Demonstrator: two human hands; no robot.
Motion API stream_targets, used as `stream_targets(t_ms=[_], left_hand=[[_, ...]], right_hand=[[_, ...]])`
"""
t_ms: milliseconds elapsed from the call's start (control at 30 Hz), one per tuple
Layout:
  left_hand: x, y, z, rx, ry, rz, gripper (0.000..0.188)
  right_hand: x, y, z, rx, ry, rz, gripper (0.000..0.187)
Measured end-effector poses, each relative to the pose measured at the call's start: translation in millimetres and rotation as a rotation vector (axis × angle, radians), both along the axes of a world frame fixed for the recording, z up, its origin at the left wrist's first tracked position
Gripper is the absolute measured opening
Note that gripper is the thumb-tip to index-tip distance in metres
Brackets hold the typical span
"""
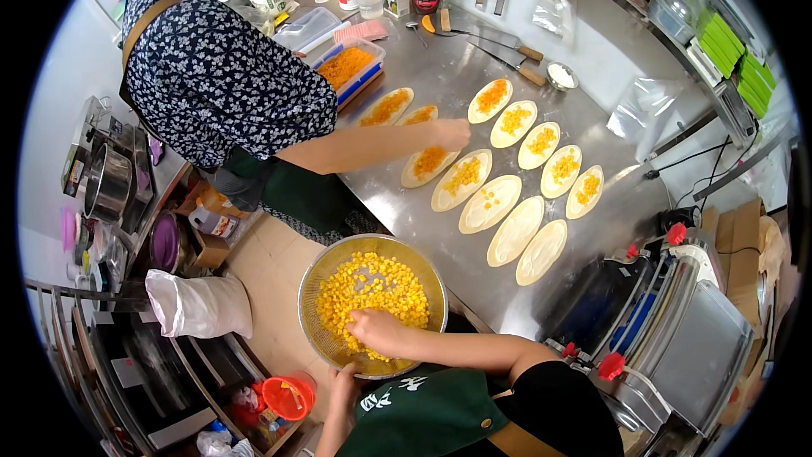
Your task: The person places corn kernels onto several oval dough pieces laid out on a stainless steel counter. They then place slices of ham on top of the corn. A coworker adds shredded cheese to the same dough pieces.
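A wide metal colander [436, 309] full of yellow corn kernels [397, 283] is held low in front of me, beside the table's near corner. My left hand [342, 382] grips its near rim. My right hand [377, 333] reaches down into the corn with its fingers curled into the kernels; the fingertips are partly hidden. On the steel table lie two rows of flat oval dough pieces [541, 251]. Most of them bear orange or yellow topping, one near piece has only a few kernels [491, 199], and the two nearest me are bare.
A co-worker's hand [452, 134] is over the dough on the left, near a plastic box of orange shreds [376, 59]. Long-bladed tools [529, 74] and a small bowl of white stuff [562, 76] lie at the back. A roller machine [677, 322] stands at right, a white sack [203, 303] at left.
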State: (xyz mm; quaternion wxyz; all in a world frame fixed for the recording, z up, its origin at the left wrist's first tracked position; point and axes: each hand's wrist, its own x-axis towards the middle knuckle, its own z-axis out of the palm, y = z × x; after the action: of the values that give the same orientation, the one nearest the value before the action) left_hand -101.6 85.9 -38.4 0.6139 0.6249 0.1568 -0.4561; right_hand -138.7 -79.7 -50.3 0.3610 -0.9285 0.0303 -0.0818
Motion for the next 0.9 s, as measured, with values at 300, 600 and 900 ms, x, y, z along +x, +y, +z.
stream_targets(t_ms=[300,600,900], left_hand=[[-10.3,-12.8,6.3,0.016,-0.037,0.073,0.052],[-11.8,-19.0,14.5,0.033,-0.014,0.115,0.053],[-10.6,-9.2,11.9,0.064,-0.018,0.196,0.053]], right_hand=[[-27.8,-108.3,19.1,0.703,0.085,-0.148,0.029],[-102.6,-274.2,-45.6,0.157,0.371,-0.737,0.030],[-86.4,-284.0,-66.1,-0.094,0.479,-0.748,0.036]])
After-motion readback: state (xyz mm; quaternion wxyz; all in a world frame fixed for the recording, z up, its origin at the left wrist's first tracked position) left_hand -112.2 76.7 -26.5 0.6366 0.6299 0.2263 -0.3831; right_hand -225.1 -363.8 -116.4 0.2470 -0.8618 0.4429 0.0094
